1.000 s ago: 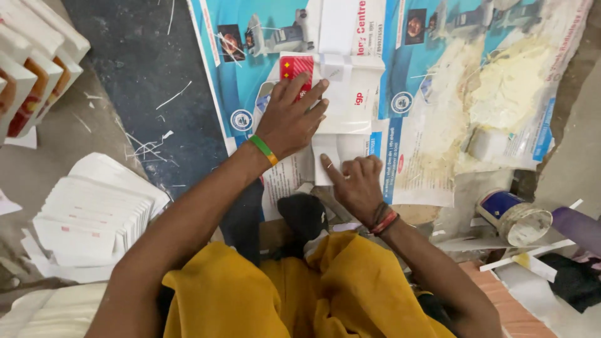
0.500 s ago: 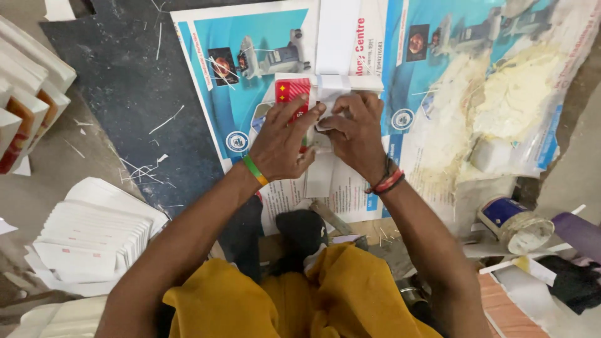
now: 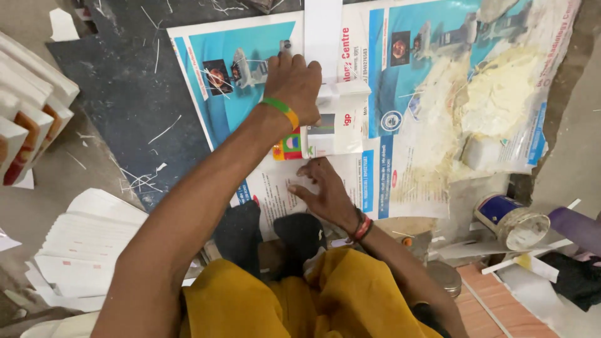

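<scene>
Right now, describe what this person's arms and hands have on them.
Both arms are bare, with no sleeves showing. The left hand has a green and orange band at its wrist. The right hand wears red and dark bangles at its wrist. No gloves.

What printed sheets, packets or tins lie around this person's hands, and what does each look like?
Poster: flat under the hands, blue with small photos.
Folded carton: white, under the left hand; right hand just below it.
Stack of flat cartons: white, lower left.
Cartons on edge: white and orange, far left.
Tin: round, blue-sided, lower right.
</scene>
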